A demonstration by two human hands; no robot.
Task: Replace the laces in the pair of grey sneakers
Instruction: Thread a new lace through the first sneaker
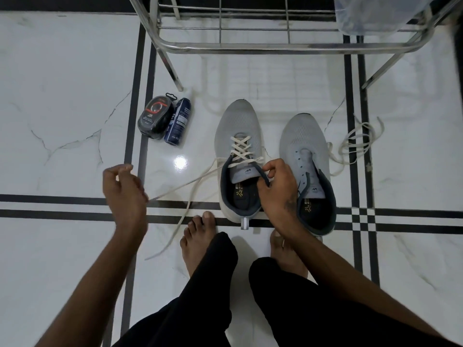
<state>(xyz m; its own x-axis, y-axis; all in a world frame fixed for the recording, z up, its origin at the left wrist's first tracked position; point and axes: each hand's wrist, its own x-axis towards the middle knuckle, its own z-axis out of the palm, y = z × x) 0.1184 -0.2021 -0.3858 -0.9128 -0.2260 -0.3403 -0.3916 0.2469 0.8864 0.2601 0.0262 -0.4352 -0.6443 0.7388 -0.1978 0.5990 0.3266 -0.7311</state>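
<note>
Fingers of my right hand (278,189) pinch the laced grey sneaker's (238,156) collar; my left hand (125,194) grips its cream lace (185,181) (pulled taut).

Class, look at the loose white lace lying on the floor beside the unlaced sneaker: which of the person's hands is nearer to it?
Right. The right hand grips the laced sneaker's collar, two shoes' breadth left of the loose lace. The left hand is far off, left of both sneakers, pulling the other lace's end.

We find open floor (62,101) left of the shoes. Ahead, the steel rack (288,46) blocks reach (its legs straddle them). A polish case (154,117) and spray can (179,122) crowd the left; a loose lace (355,144) clutters the right.
</note>
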